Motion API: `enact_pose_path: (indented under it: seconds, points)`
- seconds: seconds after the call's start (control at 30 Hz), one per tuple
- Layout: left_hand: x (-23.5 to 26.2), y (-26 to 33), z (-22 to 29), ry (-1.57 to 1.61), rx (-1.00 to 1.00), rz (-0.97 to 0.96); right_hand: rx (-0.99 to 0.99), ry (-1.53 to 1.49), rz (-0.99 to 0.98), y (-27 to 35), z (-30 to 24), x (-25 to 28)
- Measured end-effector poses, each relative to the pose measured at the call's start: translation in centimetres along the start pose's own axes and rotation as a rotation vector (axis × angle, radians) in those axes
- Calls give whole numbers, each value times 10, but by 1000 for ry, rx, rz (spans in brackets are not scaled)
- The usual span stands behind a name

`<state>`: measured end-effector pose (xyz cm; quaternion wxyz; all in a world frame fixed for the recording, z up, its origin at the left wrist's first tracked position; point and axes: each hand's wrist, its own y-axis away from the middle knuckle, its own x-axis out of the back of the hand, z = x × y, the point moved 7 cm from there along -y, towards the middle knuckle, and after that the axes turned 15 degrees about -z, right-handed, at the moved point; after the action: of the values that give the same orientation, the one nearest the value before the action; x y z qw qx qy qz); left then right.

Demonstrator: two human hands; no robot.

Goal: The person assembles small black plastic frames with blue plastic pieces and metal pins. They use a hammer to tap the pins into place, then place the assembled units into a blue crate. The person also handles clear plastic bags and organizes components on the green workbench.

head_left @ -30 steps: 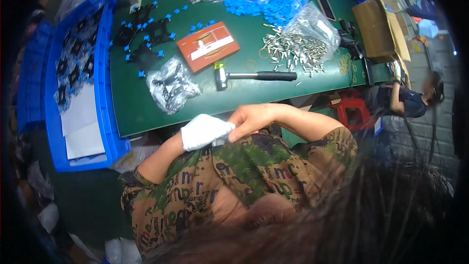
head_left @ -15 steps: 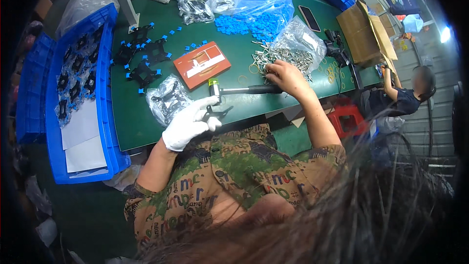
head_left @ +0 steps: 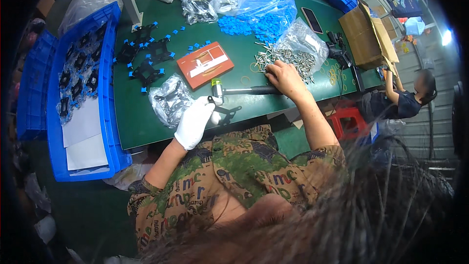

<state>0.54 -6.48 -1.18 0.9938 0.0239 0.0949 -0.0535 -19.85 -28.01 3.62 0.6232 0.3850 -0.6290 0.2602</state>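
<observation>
Left hand (head_left: 193, 123), in a white cloth glove: pinching one end of a black, flat, branched bracket (head_left: 227, 114), with free arms out to the right of the fingertips. Right hand (head_left: 289, 81), bare: fingers bent and lowered at the near side of a loose heap of small, silver, cylindrical metal pins (head_left: 305, 68); cannot tell whether pinching one.

Step in hand, by judgement: picking from the pins with the right, bracket at the ready in the left. Next move, by judgement: calls for a sure fingertip grip on a single pin and a steady bracket.

Pose: left forearm slanting up and rightward; right forearm slanting up and leftward, back of hand uppermost.

Just beyond the left hand: silver-headed hammer (head_left: 251, 90) with yellow face and black grip, laid crosswise towards the right hand. Beside the left hand, to its left: crumpled clear plastic bag (head_left: 171, 99) of dark parts. Farther beyond: reddish-orange rectangular box (head_left: 210, 71). Well left: blue plastic tray (head_left: 108, 117) of bagged black pieces. Beyond the right hand: heap of small blue plastic pieces (head_left: 244, 27). Right of it: thin yellowish rings (head_left: 334, 74). Beneath: green worktop (head_left: 133, 124).
</observation>
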Motion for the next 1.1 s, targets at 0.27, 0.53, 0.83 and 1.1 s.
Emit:
enact_pose_path:
  seconds: [0.27,0.53,0.83,1.1]
  points:
    - [-1,-4,-7,23,14,2,34,3,24,0,4,-6]
    - [-3,-6,-8,-74,34,35,213,-590,198,13,-54,34]
    - [-5,-7,11,-587,-53,163,451,-779,-15,16,-149,39]
    - [-10,-4,22,-725,-65,135,518,-644,122,15,-160,34]
